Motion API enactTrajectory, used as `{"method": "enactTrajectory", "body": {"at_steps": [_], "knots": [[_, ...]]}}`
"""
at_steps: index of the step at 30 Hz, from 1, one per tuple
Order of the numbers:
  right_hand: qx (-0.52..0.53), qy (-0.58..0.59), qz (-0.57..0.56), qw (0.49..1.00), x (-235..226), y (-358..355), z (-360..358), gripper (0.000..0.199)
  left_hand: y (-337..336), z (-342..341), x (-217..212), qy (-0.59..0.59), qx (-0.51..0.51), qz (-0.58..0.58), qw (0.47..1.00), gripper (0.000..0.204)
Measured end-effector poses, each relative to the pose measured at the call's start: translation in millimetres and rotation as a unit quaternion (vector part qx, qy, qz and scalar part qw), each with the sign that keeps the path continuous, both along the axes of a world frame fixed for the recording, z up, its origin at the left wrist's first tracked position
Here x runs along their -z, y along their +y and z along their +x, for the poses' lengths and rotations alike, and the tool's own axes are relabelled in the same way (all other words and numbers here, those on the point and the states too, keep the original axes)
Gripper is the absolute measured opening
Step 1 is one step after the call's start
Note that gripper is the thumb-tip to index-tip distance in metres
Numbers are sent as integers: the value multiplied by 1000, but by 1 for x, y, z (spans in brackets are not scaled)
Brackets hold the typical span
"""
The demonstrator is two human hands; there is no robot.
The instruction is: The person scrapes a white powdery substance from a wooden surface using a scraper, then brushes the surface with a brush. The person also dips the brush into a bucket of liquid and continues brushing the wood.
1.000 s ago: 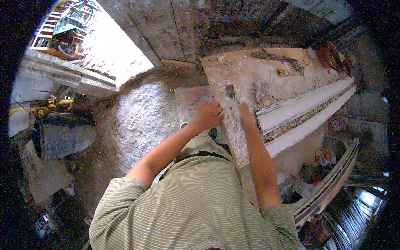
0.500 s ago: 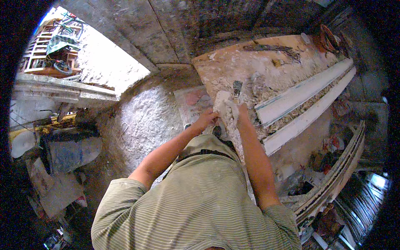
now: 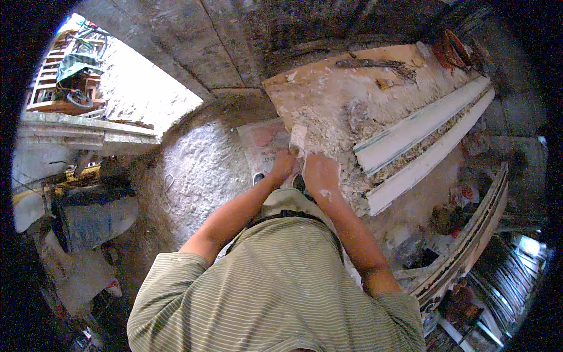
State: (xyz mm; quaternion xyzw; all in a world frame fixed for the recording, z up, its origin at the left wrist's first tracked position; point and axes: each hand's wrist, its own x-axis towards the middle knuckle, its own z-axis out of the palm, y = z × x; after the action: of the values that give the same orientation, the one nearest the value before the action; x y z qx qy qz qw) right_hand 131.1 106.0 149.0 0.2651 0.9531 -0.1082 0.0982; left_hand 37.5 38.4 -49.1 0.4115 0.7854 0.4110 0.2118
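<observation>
My left hand (image 3: 285, 165) is closed at the near end of a pale, plaster-smeared flat piece (image 3: 298, 135), whose exact kind I cannot make out. Close beside it, my right hand (image 3: 322, 171) is curled with its back toward me, and white smears show on the wrist. The putty knife seen in that hand half a second ago is now hidden behind the fingers. Both hands are in front of my waist, over the near left edge of a wide board (image 3: 328, 88) strewn with crumbly plaster.
Two long pale mouldings (image 3: 422, 126) lie across the board's right side. A printed sack (image 3: 262, 141) and a heap of white powder (image 3: 205, 170) lie on the left. Long strips (image 3: 469, 234) stand at the lower right, a dark container (image 3: 97, 217) at the far left.
My right hand has drawn in toward my body and turned, so the putty knife's blade has gone from sight. My left hand and the pale piece have shifted slightly left.
</observation>
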Motion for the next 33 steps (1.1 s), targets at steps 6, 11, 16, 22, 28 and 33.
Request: {"method": "enactTrajectory", "body": {"at_steps": [6,11,16,22,28,33], "knots": [[9,18,-34,999,8,1,-9,20,12,-16,56,-16,-5,-123,992,27],[-27,79,47,995,18,11,-19,20,15,-15,41,-75,-25,49,996,26],[61,102,50,992,19,28,-24,18,16,10,8,-255,-63,-6,965,29],[-55,24,-6,998,18,33,-20,17,10,4,7,-195,-57,54,978,32],[-87,-98,-2,991,22,29,-18,13,2,-11,-4,-226,-38,30,973,30],[-87,134,49,986,26,36,-22,15,5,-13,-14,-222,-1,-9,975,30]]}}
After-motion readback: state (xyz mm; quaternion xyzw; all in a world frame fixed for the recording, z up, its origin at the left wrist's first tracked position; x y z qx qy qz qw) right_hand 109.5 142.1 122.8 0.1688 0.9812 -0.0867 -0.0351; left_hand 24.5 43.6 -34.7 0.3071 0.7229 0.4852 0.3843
